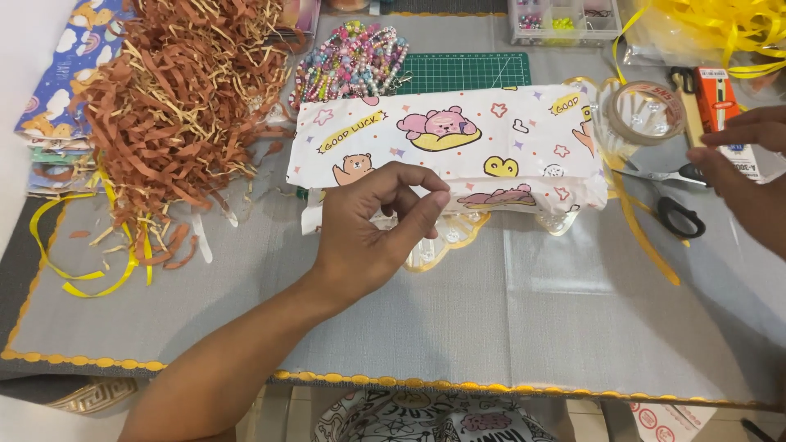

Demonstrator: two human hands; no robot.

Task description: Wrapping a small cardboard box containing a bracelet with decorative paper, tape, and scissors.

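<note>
Mid-desk, your left hand (368, 233) pins the white cartoon-printed paper-wrapped parcel (446, 147), thumb and fingers curled together on its near fold. Wrap closed but untaped; your right hand (749, 176), fingers apart, reaches by the clear tape roll (645, 113) at the right edge.

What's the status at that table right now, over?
Left hand pinching the front fold of the wrapped parcel. Right hand over at the scissors, beside the tape roll. Shredded paper heaped left, clear of parcel.

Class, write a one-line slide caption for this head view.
Left hand presses a cartoon-print wrapped parcel while right hand reaches near scissors.
</note>
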